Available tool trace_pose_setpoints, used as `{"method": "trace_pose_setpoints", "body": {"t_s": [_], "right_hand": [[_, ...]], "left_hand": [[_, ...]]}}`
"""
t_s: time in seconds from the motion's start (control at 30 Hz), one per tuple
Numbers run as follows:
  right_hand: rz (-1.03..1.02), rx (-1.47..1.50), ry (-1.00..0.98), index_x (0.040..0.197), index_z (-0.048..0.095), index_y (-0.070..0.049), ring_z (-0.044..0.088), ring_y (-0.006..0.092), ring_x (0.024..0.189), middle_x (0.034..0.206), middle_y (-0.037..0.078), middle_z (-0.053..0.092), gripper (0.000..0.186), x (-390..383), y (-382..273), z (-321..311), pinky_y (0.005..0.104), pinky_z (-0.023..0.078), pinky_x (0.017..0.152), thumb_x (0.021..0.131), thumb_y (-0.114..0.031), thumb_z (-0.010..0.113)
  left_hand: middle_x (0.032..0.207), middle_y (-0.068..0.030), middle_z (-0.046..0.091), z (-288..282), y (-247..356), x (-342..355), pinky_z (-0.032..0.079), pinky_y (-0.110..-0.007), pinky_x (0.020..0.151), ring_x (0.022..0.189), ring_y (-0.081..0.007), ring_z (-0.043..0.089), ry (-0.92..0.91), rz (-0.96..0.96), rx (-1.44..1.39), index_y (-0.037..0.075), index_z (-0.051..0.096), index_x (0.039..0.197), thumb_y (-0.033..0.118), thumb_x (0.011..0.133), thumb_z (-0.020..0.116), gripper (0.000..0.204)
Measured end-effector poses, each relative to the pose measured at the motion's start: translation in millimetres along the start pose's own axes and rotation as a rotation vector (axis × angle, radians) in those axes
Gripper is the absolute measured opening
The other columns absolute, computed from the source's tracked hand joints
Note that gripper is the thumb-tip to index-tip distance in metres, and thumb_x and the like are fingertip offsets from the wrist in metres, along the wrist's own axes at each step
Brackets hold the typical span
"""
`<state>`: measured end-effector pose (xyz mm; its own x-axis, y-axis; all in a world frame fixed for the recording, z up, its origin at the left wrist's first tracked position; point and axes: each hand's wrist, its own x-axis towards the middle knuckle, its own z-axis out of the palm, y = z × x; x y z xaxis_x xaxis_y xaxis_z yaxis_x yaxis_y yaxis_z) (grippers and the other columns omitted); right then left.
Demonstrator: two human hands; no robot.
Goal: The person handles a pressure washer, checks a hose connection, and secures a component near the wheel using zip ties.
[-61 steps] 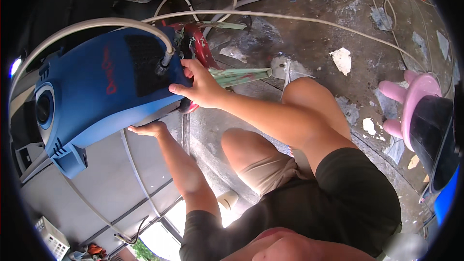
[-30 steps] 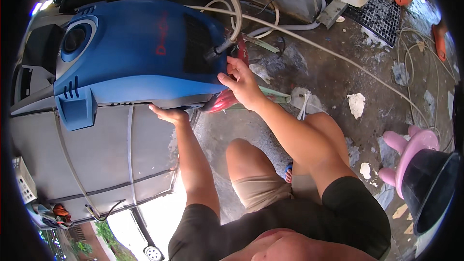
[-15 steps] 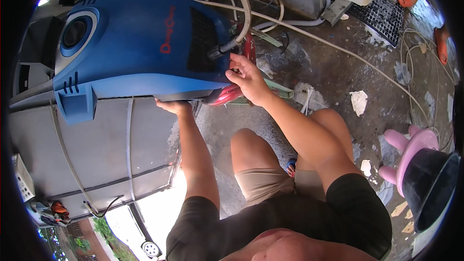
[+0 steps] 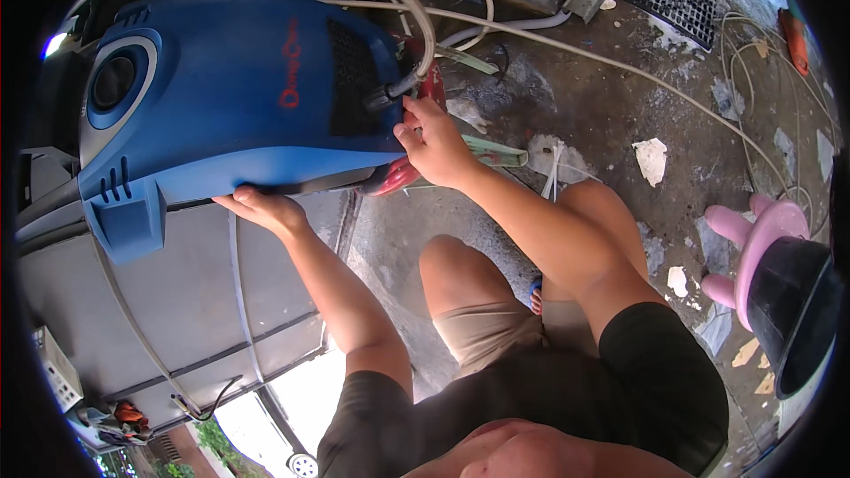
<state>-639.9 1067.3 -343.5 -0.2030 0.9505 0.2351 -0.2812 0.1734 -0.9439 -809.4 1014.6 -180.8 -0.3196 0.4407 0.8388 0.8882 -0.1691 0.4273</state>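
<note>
Supporting the blue housing (image 4: pixel 230 71) from beneath, the left hand (image 4: pixel 270 211) lies open at its lower edge, probably held that way to steady the wide shell. The right hand (image 4: pixel 434 142) is half curled at the housing's right end, just below the hose fitting (image 4: pixel 405 84), thumb and forefinger close together; I cannot tell whether they pinch the rim or something hidden behind it. The housing spans the upper left, above and ahead of the knees; its shell looks like smooth moulded plastic, gently domed, with a dark mesh panel (image 4: pixel 351 80) and a round black knob (image 4: pixel 113 82) in a silvery ring. A pale, thick hose (image 4: pixel 428 31) arcs stiffly up from the fitting, apparently leaving slack. Next to the right hand, a glossy red part (image 4: pixel 390 175) shows below the shell, and a scuffed green strip (image 4: pixel 496 152) lies beyond.

Farther right, a black tub (image 4: pixel 792 292) sits on a pink stool (image 4: pixel 768 243), perhaps to keep it off the stained, blotchy floor (image 4: pixel 602 115). Beyond are a black grate (image 4: pixel 668 0), a ribbed grey panel (image 4: pixel 177 274) and, farthest, a vehicle wheel (image 4: pixel 303 465) in bright light.
</note>
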Motion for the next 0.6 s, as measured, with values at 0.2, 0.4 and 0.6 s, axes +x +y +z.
{"method": "trace_pose_setpoints", "body": {"t_s": [0.2,0.4,0.6], "right_hand": [[-0.079,-0.439,-0.042,0.127,0.055,0.009,0.061,0.0391,0.094,0.104,0.021,0.059,0.041,4,-18,-11,0.0438,0.049,0.082,0.095,-0.017,0.06],[0.025,-0.32,-0.226,0.131,0.052,0.011,0.061,0.0388,0.101,0.11,0.021,0.059,0.051,11,-15,-23,0.0446,0.05,0.086,0.094,-0.023,0.063],[0.103,0.033,-0.128,0.136,0.049,0.008,0.059,0.0218,0.093,0.113,0.014,0.057,0.055,9,-5,-13,0.0334,0.05,0.079,0.091,-0.014,0.071]], "left_hand": [[0.14,-0.021,0.044,-5,-7,-11,0.037,-0.045,0.109,0.129,-0.0311,0.046,-0.053,-0.059,0.041,-0.002,0.035,0.144,0.081,0.093,0.031,0.098],[0.142,-0.0225,0.043,1,-16,-13,0.038,-0.047,0.11,0.13,-0.0333,0.046,-0.044,0.065,0.114,-0.002,0.034,0.146,0.083,0.092,0.024,0.102],[0.145,-0.022,0.042,-2,-39,-13,0.036,-0.048,0.112,0.131,-0.0342,0.046,-0.111,-0.008,-0.036,-0.005,0.036,0.144,0.086,0.089,0.021,0.107]]}}
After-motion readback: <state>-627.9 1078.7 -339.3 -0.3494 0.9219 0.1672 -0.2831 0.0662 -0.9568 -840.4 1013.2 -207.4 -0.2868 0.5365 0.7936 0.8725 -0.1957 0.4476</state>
